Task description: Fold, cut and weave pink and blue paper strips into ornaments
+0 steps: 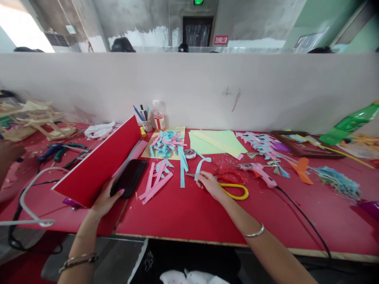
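Observation:
My left hand point(103, 198) grips the near left edge of a black smartphone point(132, 177), thumb on its front and the other fingers partly hidden. Beside it a red board point(100, 165) stands on edge. My right hand point(209, 183) pinches a curled light-blue paper strip point(200, 167) between its fingertips. Under that hand lie scissors with red and yellow handles point(244, 192), their blades mostly covered. Left of the strip are a flat blue strip point(182, 175) and pink paper strips point(158, 186).
Cut paper pieces point(167, 142) pile on a tan sheet. Behind are green paper point(211, 142), a pen cup point(147, 125) and a clear bottle point(159, 118). A pink glue gun point(260, 171) trails its cord rightward. Pliers point(60, 152) and another person's hand point(10, 154) are at left.

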Demonstrator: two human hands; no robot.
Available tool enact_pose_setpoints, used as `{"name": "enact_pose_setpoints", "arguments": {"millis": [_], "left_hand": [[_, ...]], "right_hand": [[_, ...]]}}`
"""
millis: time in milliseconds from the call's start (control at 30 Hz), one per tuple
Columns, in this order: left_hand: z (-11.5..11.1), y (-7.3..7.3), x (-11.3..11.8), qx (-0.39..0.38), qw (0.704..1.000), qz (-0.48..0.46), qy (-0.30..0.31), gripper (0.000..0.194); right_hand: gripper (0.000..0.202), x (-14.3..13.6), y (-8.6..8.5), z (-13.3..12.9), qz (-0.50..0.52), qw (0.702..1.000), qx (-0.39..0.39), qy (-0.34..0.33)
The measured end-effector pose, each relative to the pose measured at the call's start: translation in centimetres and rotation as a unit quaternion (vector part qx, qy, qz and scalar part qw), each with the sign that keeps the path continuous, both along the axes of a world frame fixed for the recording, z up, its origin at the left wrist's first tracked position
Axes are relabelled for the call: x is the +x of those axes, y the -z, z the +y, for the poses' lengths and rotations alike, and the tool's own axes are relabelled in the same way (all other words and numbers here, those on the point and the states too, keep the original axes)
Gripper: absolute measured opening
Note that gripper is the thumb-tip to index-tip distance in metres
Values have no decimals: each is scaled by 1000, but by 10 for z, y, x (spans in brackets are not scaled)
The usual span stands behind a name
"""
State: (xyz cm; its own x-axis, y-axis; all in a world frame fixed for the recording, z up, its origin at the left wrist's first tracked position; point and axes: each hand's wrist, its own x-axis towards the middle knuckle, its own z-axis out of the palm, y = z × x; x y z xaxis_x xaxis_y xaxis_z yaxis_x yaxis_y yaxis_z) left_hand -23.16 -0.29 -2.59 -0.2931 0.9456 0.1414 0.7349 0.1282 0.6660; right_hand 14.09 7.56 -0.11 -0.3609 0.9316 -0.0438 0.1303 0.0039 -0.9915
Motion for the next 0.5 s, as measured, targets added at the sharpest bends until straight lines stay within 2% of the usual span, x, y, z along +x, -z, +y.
{"name": "enact_pose_setpoints", "arguments": {"millis": [167,333,500], "left_hand": [[-1,2,-2,8,1000,-9,-4,65],[-2,3,-3,-25,997,-50,-53,63],[-3,4,-2,-10,999,-38,-32,71]], "right_hand": [[30,1,4,3,1,1000,-3,-15],[28,3,4,4,6,1000,-14,-21],[29,4,5,4,11,999,-28,-36]]}}
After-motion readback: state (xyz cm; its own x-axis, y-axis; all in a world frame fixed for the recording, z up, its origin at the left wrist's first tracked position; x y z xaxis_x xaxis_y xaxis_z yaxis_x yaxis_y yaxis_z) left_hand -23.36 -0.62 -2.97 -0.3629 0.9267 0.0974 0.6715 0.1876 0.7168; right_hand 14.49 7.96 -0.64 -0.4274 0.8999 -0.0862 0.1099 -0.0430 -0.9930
